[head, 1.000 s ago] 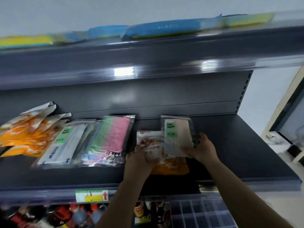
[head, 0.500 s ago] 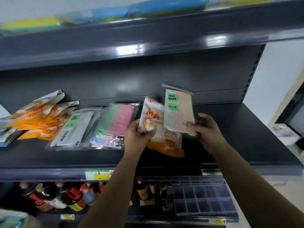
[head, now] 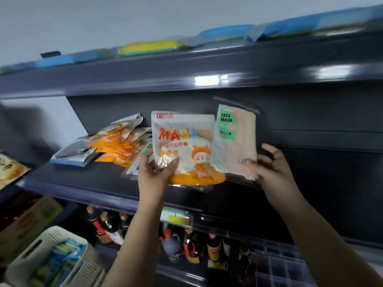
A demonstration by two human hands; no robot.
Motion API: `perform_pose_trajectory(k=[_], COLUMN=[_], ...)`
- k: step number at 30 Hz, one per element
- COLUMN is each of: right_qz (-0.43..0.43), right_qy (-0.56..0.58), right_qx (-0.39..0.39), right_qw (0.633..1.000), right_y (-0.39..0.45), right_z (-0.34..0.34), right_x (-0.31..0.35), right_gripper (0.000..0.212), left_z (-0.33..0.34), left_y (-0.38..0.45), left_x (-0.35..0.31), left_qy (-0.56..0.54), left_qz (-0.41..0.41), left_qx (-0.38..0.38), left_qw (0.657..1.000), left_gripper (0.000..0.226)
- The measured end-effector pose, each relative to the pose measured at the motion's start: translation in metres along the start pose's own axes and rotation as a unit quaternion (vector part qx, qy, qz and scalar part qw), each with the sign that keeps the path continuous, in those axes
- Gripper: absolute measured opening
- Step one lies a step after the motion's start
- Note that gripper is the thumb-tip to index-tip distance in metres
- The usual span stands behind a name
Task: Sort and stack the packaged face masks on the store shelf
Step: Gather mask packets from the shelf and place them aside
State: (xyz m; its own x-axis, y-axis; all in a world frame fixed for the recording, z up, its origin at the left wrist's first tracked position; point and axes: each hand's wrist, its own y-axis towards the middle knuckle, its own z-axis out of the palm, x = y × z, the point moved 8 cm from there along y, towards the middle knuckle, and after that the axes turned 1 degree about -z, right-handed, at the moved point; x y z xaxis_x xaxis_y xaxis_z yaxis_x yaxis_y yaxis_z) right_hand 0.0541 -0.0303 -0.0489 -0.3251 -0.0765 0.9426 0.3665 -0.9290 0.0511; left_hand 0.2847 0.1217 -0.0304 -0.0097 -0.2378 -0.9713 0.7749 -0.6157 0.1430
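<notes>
Head view of a dark store shelf [head: 83, 183]. L hand [head: 154, 172] grips the lower left corner of the white-and-orange "MASK" pack [head: 182, 146], thumb curled over its front, other fingers behind; pack is upright, lifted above the shelf deck. R hand [head: 271, 170] holds the clear "FACE MASK" pack [head: 235, 141] w/ green label by its lower right corner: thumb presses the front, the other fingers spread loosely behind and beside the edge. The two packs stand side by side, inner edges overlapping slightly; which lies in front cannot be told w/ certainty.

Behind the L hand, a pile of orange-and-white mask packs [head: 120, 141] lies fanned on the shelf, a grey-blue flat pack [head: 72, 154] at its left end. A further white pack [head: 137, 164] shows partly, hidden by the L hand. Upper shelf carries blue and yellow flat packs [head: 149, 46], blurred. Below: bottles [head: 190, 245] on the lower shelf, a price tag [head: 176, 217] on the shelf rail, and a white slotted basket [head: 53, 257] w/ blue items at lower left.
</notes>
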Motion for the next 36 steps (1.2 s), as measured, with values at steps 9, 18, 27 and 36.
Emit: perform_pose_trajectory(k=[9,18,27,36], right_qz=[-0.009,0.002,0.013,-0.014], right_qy=[-0.026,-0.075,-0.121,-0.204], right_qx=[0.024,0.005,-0.032,-0.093], right_qw=[0.999,0.997,0.992,0.974], right_y=[0.001,-0.007,-0.034,-0.025], right_z=[0.101,0.192,0.256,0.266], right_x=[-0.024,-0.059,-0.092,-0.104], right_gripper=[0.070,0.078,0.079,0.084], left_z=[-0.108,-0.216,-0.294,-0.344], left_y=[0.020,0.050,0.079,0.091], left_x=[-0.020,-0.035,-0.032,-0.023], left_qy=[0.002,0.001,0.029,0.007], left_qz=[0.037,0.038,0.031,0.000], left_qx=[-0.058,-0.088,-0.064,-0.078], left_qw=[0.998,0.995,0.997,0.997], left_gripper=[0.046,0.045,0.040,0.047])
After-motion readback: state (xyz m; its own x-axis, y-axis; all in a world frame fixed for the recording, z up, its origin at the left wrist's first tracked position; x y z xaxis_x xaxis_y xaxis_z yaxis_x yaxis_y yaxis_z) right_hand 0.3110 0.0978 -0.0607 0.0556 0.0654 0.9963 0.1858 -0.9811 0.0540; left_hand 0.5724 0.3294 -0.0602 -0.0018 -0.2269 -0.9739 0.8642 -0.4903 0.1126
